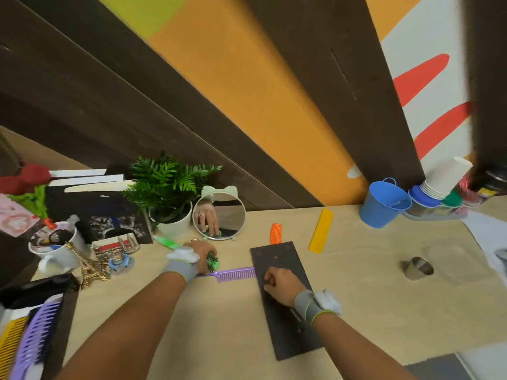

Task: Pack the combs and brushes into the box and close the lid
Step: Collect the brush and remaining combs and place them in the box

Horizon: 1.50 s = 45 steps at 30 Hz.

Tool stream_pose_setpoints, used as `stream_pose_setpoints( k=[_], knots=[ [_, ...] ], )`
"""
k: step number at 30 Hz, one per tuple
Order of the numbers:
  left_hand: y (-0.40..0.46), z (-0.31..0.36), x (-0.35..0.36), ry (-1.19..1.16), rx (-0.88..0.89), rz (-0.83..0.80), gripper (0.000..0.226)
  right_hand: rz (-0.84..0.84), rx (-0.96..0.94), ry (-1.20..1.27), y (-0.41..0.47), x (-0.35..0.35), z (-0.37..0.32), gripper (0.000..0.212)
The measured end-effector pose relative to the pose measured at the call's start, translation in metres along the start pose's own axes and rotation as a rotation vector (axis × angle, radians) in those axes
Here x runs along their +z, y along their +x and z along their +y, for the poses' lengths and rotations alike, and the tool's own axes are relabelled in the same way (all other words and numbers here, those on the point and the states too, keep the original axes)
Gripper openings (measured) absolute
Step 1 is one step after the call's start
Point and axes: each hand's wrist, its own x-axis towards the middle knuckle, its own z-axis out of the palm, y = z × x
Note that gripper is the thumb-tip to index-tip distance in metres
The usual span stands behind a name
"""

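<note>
My left hand [202,253] grips a green brush [213,261] near the mirror. A purple tail comb [233,274] lies just beneath that hand, pointing right. My right hand [279,282] rests as a loose fist on the flat dark lid [290,333]; whether it holds anything I cannot tell. An orange comb [276,233] and a yellow comb [321,230] lie beyond the lid. At the bottom left, the dark box [59,319] holds a purple comb [33,341] and a yellow comb [11,338]. A green handle [167,242] lies by the plant pot.
A round mirror [219,216], potted plant [168,187], white mug [56,249], small Eiffel tower [89,266] and books stand at the back left. A blue bucket [382,204] and paper cups [444,178] stand back right; a metal cup [418,268] lies right.
</note>
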Motion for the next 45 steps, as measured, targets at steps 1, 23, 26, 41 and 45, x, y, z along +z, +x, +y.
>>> stream_pose_setpoints(
  k=[1,23,26,41,45],
  knots=[
    [0.001,0.002,0.0,0.004,-0.008,0.001,0.061,-0.002,-0.009,0.002,0.002,-0.001,0.001,0.028],
    [-0.018,0.008,-0.022,-1.439,-0.126,0.169,0.013,-0.1,-0.016,0.553,0.039,0.007,-0.038,0.029],
    [-0.028,-0.001,-0.021,-1.706,-0.139,0.188,0.01,-0.082,-0.019,0.443,0.048,0.012,-0.048,0.031],
    [-0.076,-0.046,0.019,-2.213,-0.416,0.282,0.033,-0.156,-0.128,-0.282,0.07,0.03,-0.088,0.041],
    [-0.076,-0.057,0.02,-2.247,-0.494,0.324,0.04,-0.199,-0.124,-0.366,0.077,0.03,-0.094,0.044]
  ],
)
